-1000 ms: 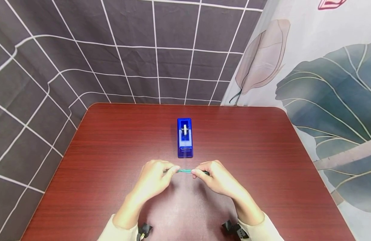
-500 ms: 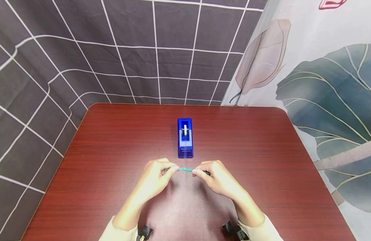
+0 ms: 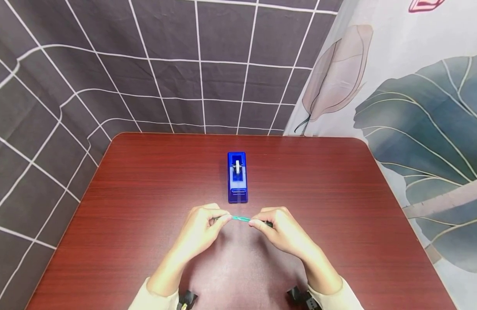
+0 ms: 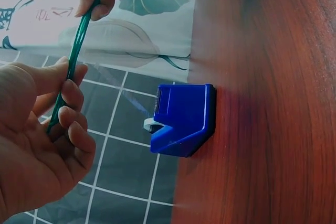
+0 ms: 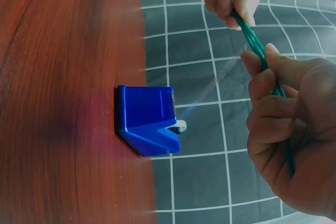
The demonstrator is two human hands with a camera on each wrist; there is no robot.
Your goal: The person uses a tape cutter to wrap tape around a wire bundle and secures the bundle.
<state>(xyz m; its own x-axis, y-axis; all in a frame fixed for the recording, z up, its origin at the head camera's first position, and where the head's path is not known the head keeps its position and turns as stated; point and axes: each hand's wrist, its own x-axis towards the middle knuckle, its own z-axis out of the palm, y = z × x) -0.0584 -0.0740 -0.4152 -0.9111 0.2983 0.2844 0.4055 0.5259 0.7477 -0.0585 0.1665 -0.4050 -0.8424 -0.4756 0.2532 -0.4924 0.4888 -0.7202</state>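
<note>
A bundle of thin green wires (image 3: 241, 218) stretches between both hands, above the near middle of the table. My left hand (image 3: 201, 229) pinches its left end between thumb and fingers. At the other end, my right hand (image 3: 282, 230) grips it, with the tail running into the palm in the right wrist view. Just beyond the hands stands a blue tape dispenser (image 3: 237, 184) with a pale roll in it. From it a strip of clear tape (image 5: 212, 85) reaches to the green bundle between the hands; whether it is stuck there I cannot tell.
A reddish-brown wooden table (image 3: 319, 185) lies under everything. Behind it hangs a dark grey cloth (image 3: 222, 82) with a white grid. To the right is a white curtain (image 3: 339, 125) printed with large leaves.
My hands have shifted very slightly, the right one a little to the right, and the green bundle's tilt has changed a bit. The tape dispenser has stayed in place.
</note>
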